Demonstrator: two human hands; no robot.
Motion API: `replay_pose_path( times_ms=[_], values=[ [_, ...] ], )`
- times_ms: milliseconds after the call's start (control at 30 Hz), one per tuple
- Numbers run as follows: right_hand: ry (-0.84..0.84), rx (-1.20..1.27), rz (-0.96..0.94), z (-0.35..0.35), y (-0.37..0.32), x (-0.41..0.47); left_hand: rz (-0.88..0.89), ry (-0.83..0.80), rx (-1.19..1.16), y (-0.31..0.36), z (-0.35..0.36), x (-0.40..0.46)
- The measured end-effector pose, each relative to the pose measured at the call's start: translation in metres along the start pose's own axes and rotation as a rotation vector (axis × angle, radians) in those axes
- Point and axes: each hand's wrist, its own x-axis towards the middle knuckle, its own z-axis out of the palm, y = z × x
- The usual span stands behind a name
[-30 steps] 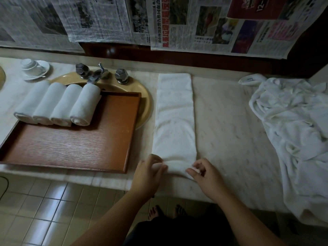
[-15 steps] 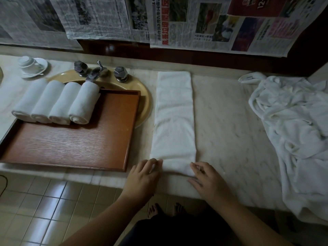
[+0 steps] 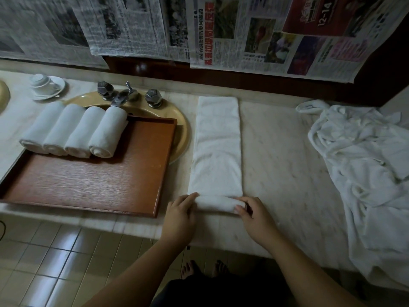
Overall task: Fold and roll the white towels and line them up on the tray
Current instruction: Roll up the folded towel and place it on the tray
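A: Where is the folded towel [image 3: 218,149] located?

B: It is laid as a long strip on the marble counter [image 3: 285,156], just right of the wooden tray [image 3: 93,185]. Its near end is turned up into a short roll [image 3: 215,203] at the counter's front edge.

A: How is the roll held?

B: The left hand [image 3: 180,214] is pressed against the roll's left end, fingers extended over the top. The right hand [image 3: 254,216] is set at the right end, fingertips [image 3: 240,209] bent onto the cloth. Whether the cloth is actually pinched there cannot be told.

A: What is recorded on the tray?

B: Four rolled towels [image 3: 75,131] are lined up side by side, touching, across its far left corner. The tray is seated partly over a yellow sink [image 3: 181,127].

A: Anything else?

B: A heap of loose white towels [image 3: 363,173] is noted on the counter at the right, well apart from the strip. A cup on a saucer [image 3: 45,86] is noted far left; newspaper sheets [image 3: 254,34] are hung on the wall.
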Motion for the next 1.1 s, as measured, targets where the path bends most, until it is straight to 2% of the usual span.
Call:
replay_pose_path(
  times_ms=[100, 233, 467, 567, 633, 767, 867, 933, 1000, 1100],
  values=[
    [0.042, 0.144, 0.089, 0.000, -0.010, 0.004, -0.129, 0.028, -0.160, 0.007, -0.004, 0.005],
    [0.047, 0.185, 0.110, -0.007, -0.021, 0.014, -0.212, 0.023, -0.285, 0.009, -0.005, 0.012],
    [0.041, 0.307, 0.277, -0.012, -0.029, 0.033, -0.257, 0.104, -0.232, 0.021, -0.002, 0.013],
    [0.112, 0.143, 0.101, -0.008, -0.026, 0.032, -0.218, 0.090, -0.162, 0.020, -0.005, 0.013],
    [0.135, 0.022, -0.045, -0.005, -0.020, 0.025, -0.121, 0.092, -0.061, 0.016, -0.004, 0.010],
    [0.064, -0.100, -0.194, -0.008, -0.013, 0.009, 0.144, 0.144, 0.340, 0.003, 0.005, -0.002],
    [-0.010, -0.199, -0.306, -0.017, -0.012, 0.012, 0.290, 0.133, 0.494, -0.004, 0.005, -0.005],
    [-0.070, -0.224, -0.302, -0.024, -0.013, 0.020, 0.322, 0.134, 0.519, -0.009, 0.005, -0.001],
    [-0.118, -0.222, -0.268, -0.027, -0.015, 0.027, 0.280, 0.140, 0.510, -0.010, 0.006, 0.006],
    [-0.168, -0.157, -0.101, -0.028, -0.021, 0.036, 0.167, 0.114, 0.396, -0.007, 0.006, 0.018]
  ],
)
